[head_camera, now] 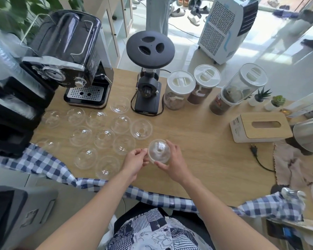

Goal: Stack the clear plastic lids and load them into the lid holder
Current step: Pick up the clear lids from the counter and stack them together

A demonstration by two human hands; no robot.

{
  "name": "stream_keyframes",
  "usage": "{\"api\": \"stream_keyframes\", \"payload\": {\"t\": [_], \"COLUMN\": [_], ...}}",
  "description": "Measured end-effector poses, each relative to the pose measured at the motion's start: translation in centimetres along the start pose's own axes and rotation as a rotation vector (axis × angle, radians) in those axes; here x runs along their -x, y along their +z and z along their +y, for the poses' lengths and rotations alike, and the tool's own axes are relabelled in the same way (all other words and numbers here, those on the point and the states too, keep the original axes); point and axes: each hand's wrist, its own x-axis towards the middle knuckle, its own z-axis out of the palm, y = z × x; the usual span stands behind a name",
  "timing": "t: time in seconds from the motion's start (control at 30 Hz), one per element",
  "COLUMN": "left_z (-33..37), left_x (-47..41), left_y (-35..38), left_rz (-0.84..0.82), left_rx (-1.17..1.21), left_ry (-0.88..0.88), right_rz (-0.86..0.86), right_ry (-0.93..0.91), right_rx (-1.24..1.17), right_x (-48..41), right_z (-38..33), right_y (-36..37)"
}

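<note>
Fingers (143,152) of the left hand (135,160) pinched the left rim of a dome lid (159,151), thumb and forefinger closed on its edge. The right hand (172,160) cupped the same lid from the right & below, fingers curled round its far side, thumb under the near rim. The lid was held just above the desk (206,141), tilted, dome toward the camera w/ its small centre hole showing. It may have been more than one lid nested; the clear plastic made that hard to tell.

To the left of the hands approx. a dozen loose lids (105,138) lay spread over the desk, most dome up, each apart or just touching its neighbour. One more sat near the grinder (148,76), beside the espresso machine (70,58).

A black holder (11,123) stood at the desk's left edge, well apart from the held lid. Three jars (206,87) w/ white tops stood behind, right of the grinder. A tissue box (260,127) sat at the right, w/ a loose plug (253,148) near it. A checked cloth (61,170) ran along the desk's near edge, under both forearms.
</note>
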Motion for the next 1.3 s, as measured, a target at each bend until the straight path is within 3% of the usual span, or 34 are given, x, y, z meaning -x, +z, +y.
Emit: {"api": "stream_keyframes", "payload": {"t": [0.13, 0.3, 0.4, 0.53, 0.93, 1.17, 1.3], "left_z": [0.8, 0.5, 0.4, 0.9, 1.7, 1.4, 1.6], "left_x": [1.0, 0.2, -0.7, -1.2, 0.0, 0.4, 0.5], "left_y": [-1.5, -4.9, -6.7, -7.3, -8.1, -10.1, -10.3], "left_rz": [0.095, 0.202, 0.254, 0.253, 0.341, 0.359, 0.325], "left_rx": [-0.436, -0.999, -1.277, -1.411, -1.222, -0.966, -0.771], "left_ry": [0.234, 0.669, 0.693, 0.639, 0.746, 0.724, 0.645], "right_rz": [0.005, 0.011, 0.12, 0.225, 0.035, 0.128, 0.188], "right_ry": [0.039, 0.07, -0.023, -0.2, -0.104, -0.179, -0.199], "right_rx": [0.026, 0.053, 0.225, 0.48, 0.866, 0.789, 0.568], "right_x": [-0.5, -1.0, -1.6, -3.7, -9.4, -10.0, -9.8], "right_z": [-0.4, -0.8, -1.6, -4.3, -10.4, -10.2, -9.7], "right_y": [0.3, 0.3, 0.2, 0.0, 3.1, 2.8, 1.5]}}
